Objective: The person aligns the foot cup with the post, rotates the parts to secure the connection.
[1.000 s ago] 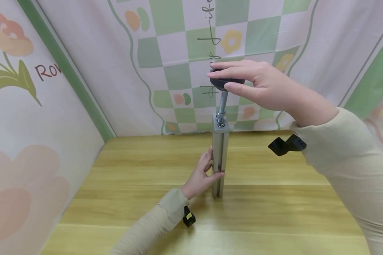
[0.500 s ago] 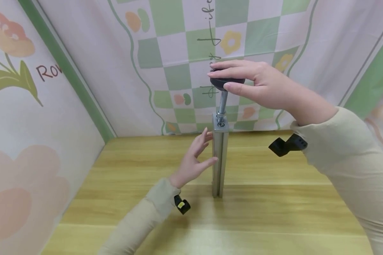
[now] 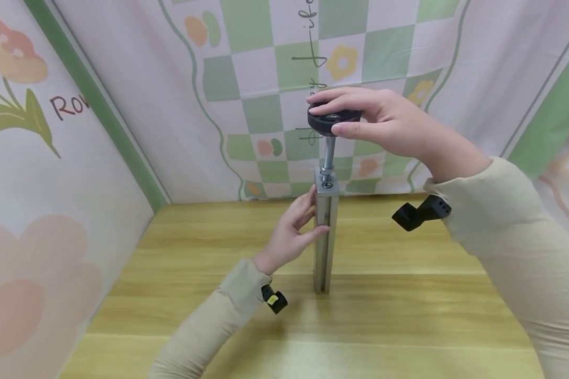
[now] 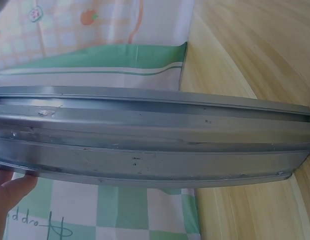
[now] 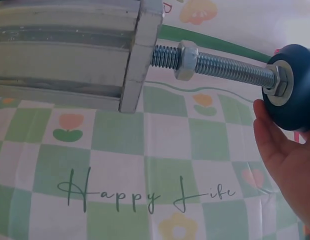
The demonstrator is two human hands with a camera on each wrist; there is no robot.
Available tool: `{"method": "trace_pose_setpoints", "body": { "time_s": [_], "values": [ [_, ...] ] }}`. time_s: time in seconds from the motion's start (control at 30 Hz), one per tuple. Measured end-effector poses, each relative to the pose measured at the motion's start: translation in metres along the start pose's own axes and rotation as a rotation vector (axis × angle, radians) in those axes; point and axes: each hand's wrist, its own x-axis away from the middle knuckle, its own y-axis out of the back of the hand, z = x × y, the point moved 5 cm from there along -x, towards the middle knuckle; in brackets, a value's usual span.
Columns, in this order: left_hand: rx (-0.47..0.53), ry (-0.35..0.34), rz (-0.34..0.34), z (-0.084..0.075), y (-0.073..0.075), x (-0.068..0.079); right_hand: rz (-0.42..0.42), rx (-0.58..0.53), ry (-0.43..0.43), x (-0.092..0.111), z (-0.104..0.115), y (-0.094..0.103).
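Observation:
An aluminium profile (image 3: pixel 321 263) stands upright on the wooden table, grooves running along its length. My left hand (image 3: pixel 286 239) grips its upper half from the left, thumb across the front and fingers at the far side. An end plate (image 3: pixel 327 191) caps the profile. Out of that plate rises a threaded rod (image 3: pixel 329 151) with a hex nut (image 5: pixel 186 60) on it, close to the plate. The rod carries a round black levelling foot (image 3: pixel 319 122), base upward. My right hand (image 3: pixel 389 121) holds this foot by its rim, thumb at the near edge and fingers over the top.
The wooden table (image 3: pixel 194 295) reaches back to a checked green and white curtain (image 3: pixel 265 116), close behind the profile. A printed wall panel (image 3: pixel 23 252) borders the table on the left. A black wrist camera (image 3: pixel 419 212) hangs under the right sleeve.
My left hand let go of the profile, moved up along it and took hold again higher. The foot has tilted slightly and more of its top face shows under my right fingers.

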Motion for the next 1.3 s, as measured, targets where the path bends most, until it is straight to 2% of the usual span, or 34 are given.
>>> {"method": "trace_pose_setpoints", "body": {
  "time_s": [0.17, 0.33, 0.57, 0.73, 0.87, 0.97, 1.17, 1.3],
  "values": [
    [0.027, -0.001, 0.011, 0.002, 0.000, 0.000, 0.016, -0.009, -0.028, -0.001, -0.001, 0.000],
    [0.038, 0.010, 0.015, 0.003, -0.001, 0.000, -0.024, -0.036, -0.069, 0.001, -0.003, 0.001],
    [0.040, 0.024, 0.023, 0.005, -0.003, 0.000, -0.086, 0.028, -0.026, 0.002, -0.004, -0.001],
    [0.047, 0.048, 0.023, 0.006, -0.005, 0.001, -0.177, 0.097, -0.034, 0.003, -0.005, -0.005],
    [0.048, 0.049, 0.023, 0.006, -0.005, 0.001, -0.278, 0.064, -0.076, 0.004, -0.008, -0.006],
    [0.048, 0.049, 0.024, 0.006, -0.005, 0.000, -0.319, 0.027, -0.097, 0.004, -0.008, -0.007],
    [0.043, 0.057, 0.028, 0.005, -0.004, 0.000, -0.313, 0.046, -0.080, 0.002, -0.004, -0.010],
    [0.047, 0.038, 0.018, 0.005, -0.002, 0.000, -0.320, 0.014, -0.089, -0.001, -0.002, -0.011]
  ]
}}
